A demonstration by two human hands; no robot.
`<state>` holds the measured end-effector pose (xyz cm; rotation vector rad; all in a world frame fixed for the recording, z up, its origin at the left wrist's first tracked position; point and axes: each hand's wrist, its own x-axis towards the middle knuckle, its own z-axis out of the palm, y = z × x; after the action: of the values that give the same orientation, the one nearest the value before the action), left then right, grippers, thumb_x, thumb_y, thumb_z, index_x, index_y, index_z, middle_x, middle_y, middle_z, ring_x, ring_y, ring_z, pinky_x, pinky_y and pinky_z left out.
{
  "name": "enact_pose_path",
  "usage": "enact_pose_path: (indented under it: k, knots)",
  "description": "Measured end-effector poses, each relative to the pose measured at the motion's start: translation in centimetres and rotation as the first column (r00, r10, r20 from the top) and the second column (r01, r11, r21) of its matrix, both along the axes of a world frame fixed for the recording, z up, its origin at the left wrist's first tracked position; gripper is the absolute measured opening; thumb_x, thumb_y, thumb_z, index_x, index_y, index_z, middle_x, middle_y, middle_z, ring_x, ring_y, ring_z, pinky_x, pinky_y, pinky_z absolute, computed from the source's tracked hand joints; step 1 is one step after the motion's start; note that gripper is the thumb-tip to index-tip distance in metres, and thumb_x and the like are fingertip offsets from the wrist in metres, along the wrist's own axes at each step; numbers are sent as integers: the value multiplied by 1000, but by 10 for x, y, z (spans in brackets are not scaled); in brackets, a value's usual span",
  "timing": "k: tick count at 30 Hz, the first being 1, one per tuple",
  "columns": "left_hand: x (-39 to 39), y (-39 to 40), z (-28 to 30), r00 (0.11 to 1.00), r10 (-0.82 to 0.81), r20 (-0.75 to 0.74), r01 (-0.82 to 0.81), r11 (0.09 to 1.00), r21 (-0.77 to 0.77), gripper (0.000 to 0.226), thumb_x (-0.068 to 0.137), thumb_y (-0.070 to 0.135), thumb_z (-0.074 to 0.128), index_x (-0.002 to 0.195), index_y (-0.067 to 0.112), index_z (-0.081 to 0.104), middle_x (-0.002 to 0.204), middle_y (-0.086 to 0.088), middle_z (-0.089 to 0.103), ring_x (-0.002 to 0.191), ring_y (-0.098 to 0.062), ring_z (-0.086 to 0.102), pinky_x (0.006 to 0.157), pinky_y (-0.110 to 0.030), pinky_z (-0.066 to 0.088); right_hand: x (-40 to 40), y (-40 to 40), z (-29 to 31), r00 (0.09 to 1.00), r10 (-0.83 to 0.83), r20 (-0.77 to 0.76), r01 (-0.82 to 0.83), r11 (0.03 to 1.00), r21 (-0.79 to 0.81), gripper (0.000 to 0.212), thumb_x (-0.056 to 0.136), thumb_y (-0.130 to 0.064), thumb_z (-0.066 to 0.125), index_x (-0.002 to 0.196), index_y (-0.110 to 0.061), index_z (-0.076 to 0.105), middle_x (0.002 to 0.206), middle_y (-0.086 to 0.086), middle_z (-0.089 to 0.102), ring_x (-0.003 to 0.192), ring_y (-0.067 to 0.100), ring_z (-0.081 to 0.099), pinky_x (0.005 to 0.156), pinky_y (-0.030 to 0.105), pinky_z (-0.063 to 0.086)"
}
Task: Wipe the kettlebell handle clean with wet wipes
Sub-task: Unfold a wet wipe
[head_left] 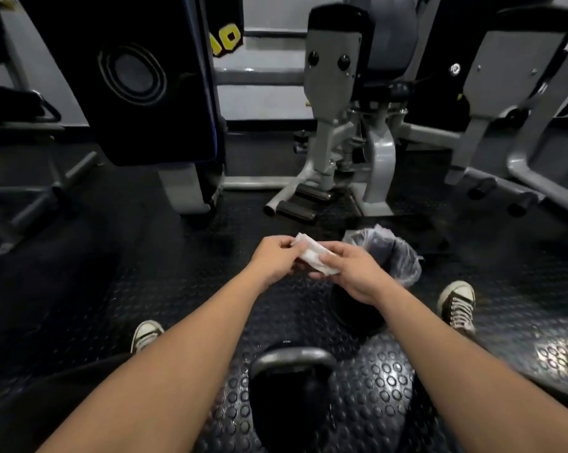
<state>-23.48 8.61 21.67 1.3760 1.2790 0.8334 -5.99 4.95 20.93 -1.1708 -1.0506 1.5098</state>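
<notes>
A black kettlebell (292, 397) stands on the studded rubber floor between my forearms, its grey handle (292, 354) on top and untouched. Well above and beyond it, both hands hold a crumpled white wet wipe (312, 256). My left hand (276, 256) pinches the wipe's left end. My right hand (351, 273) grips its right side, with the fingers curled over it. The wipe hangs in the air just left of the bin's rim, far from the handle.
A small black bin (387, 256) with a clear plastic liner stands right of my hands. My shoes (457, 305) flank the kettlebell on the floor. Grey gym machines (335, 93) and a dark padded seat back (139, 76) fill the space ahead.
</notes>
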Motion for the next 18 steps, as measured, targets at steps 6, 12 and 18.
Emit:
enact_pose_path:
  k: [6, 12, 18]
  knots:
    - [-11, -14, -54, 991, -10, 133, 40, 973, -227, 41, 85, 53, 71, 114, 23, 73, 109, 3, 76, 107, -12, 68, 90, -34, 55, -1, 0, -57, 992, -120, -29, 118, 990, -80, 15, 96, 5, 55, 104, 1, 67, 99, 19, 73, 83, 26, 72, 75, 34, 62]
    - [-11, -23, -99, 958, 238, 161, -189, 944, -269, 25, 95, 36, 62, 102, 16, 75, 101, -4, 77, 100, -25, 71, 96, -49, 55, -35, 1, -88, 993, -68, 98, 83, 984, -155, 23, 88, -18, 74, 111, -13, 71, 101, 9, 77, 87, 21, 72, 76, 34, 57]
    - [-69, -35, -111, 909, 191, -370, -204, 979, 5, 30, 92, 27, 65, 63, 22, 60, 61, 10, 61, 57, -7, 52, 51, -24, 36, 0, -20, -157, 929, -140, 343, 258, 909, -328, 24, 98, -35, 61, 97, -12, 69, 109, 14, 73, 103, 28, 68, 90, 45, 53]
